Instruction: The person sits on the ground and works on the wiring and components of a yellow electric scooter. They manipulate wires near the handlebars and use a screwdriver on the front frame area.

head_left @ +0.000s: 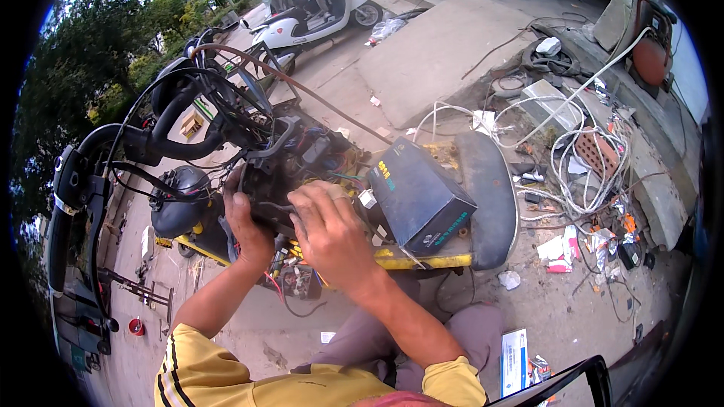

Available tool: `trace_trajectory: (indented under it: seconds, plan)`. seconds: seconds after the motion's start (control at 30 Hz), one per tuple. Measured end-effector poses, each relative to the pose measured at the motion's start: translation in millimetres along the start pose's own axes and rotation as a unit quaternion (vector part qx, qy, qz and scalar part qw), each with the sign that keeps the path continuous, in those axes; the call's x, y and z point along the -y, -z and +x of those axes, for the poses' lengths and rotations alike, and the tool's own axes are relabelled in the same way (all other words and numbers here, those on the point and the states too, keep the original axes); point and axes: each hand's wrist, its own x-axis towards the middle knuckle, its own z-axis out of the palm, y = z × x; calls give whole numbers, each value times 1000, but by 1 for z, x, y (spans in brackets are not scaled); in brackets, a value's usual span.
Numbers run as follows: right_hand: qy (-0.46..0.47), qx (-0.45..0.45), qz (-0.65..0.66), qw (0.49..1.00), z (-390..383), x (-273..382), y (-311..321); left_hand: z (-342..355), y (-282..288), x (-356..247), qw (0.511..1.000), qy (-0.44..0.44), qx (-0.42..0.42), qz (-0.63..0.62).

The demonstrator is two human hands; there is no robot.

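Observation:
A stripped electric scooter stands before me, its yellow frame point(400, 260) bare and loose wires point(343, 152) bunched in its middle. On its left side my left hand point(250, 230) is closed round the edge of a black part point(264, 185), thumb up, its other fingers mostly hidden behind. Just to the right, my right hand point(329, 226) is closed with fingers curled, pinching what looks like a thin dark cable point(277, 206) in front of that part. A dark blue cardboard box point(415, 192) rests on the frame, right of my right hand.
Black handlebars point(177, 132) with hanging cables rise at the left. A black seat point(490, 203) lies behind the box. White cable point(562, 173) is coiled on the littered ground at right, near a perforated brick point(596, 152). A white scooter point(317, 19) is parked farther off.

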Motion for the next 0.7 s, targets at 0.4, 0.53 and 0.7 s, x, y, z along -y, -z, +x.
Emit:
trace_trajectory:
  seconds: [0.4, 0.53, 0.7]
  plan:
    - [-6, 11, 0, 1000, 0, 1, 2, 0, -5, -4, 1000, -1, 7, -13]
    - [-8, 14, 1, 1000, -1, 2, 1, -1, -6, -7, 1000, 9, 3, -18]
    - [-8, 14, 0, 1000, 0, 2, 3, -1, -7, -6, 1000, 10, 4, -23]
